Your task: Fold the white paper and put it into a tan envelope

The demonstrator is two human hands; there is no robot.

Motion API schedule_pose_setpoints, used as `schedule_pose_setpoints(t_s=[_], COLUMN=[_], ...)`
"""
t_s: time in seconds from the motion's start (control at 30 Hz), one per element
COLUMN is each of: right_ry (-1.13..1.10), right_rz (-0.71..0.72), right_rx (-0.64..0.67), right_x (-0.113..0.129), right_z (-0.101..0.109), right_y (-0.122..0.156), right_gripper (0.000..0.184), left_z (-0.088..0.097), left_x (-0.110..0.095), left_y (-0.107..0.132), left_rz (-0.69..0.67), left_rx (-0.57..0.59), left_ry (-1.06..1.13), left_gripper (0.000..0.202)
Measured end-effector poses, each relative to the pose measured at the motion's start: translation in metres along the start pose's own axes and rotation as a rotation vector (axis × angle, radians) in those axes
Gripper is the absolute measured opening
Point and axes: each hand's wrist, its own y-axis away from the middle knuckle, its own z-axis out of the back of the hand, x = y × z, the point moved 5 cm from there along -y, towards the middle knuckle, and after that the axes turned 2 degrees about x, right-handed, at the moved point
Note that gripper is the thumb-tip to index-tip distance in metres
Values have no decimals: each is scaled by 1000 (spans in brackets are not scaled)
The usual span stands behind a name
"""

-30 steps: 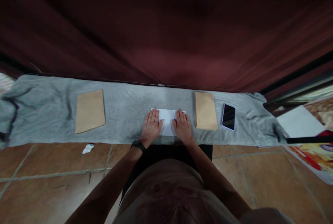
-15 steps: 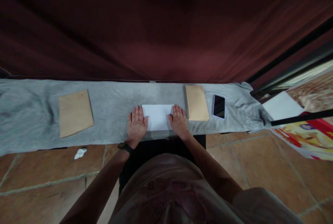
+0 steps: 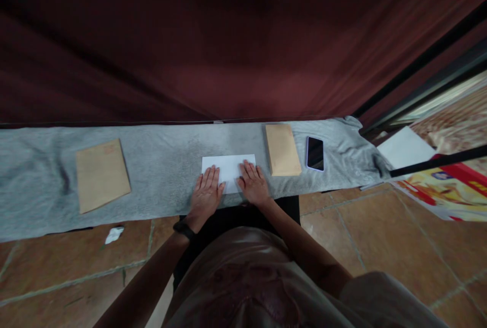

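Note:
A white sheet of paper [image 3: 229, 166], apparently folded, lies flat on the grey cloth [image 3: 167, 165] in front of me. My left hand [image 3: 206, 192] rests palm down on its lower left part, fingers stretched out. On the lower right part lies my right hand [image 3: 254, 184], also flat with the fingers extended. Both palms cover the near corners of the paper. To the right of my right hand is a stack of brown envelopes [image 3: 283, 150]. A single brown envelope [image 3: 102, 175] lies farther off to the left.
A phone [image 3: 315, 154] with a dark screen lies right of the stack. Behind the cloth-covered surface hangs a dark red curtain [image 3: 236, 84]. A crumpled white tissue [image 3: 113, 235] is on the tiled floor [image 3: 342, 236]. A colourful printed box [image 3: 449, 191] stands at the right.
Both hands have shifted from the paper's side edges onto its lower part, the left one moving inward over the paper. The view has turned slightly.

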Motion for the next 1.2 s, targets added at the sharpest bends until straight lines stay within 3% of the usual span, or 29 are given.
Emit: schedule_pose_setpoints(t_s=[0.23, 0.3, 0.43, 0.53, 0.77, 0.87, 1.03, 1.2], right_ry=[-8, -23, -40, -22, 7, -22, -82, -165], right_rz=[-17, -21, -23, -25, -80, -103, -62, 111], right_rx=[-15, -4, 60, 141, 261, 295, 264, -29], right_x=[-19, -22, -25, -28, -36, -36, -35, -26], right_z=[4, 6, 12, 16, 29, 36, 67, 135], right_y=[2, -10, -49, -73, -90, -98, -120, -123], right_gripper=[56, 54, 50, 46, 41, 32, 25, 28], left_z=[8, 11, 15, 16, 24, 32, 70, 141], left_x=[21, 24, 29, 36, 51, 51, 54, 49], left_y=[12, 0, -47, -77, -102, -113, -139, -144], left_rz=[60, 30, -55, -38, 15, 15, -15, -113], left_rx=[-41, -36, 37, 99, 227, 275, 238, -76], left_ry=[28, 50, 81, 40, 33, 63, 91, 146], left_gripper=[64, 63, 58, 55, 46, 32, 15, 14])
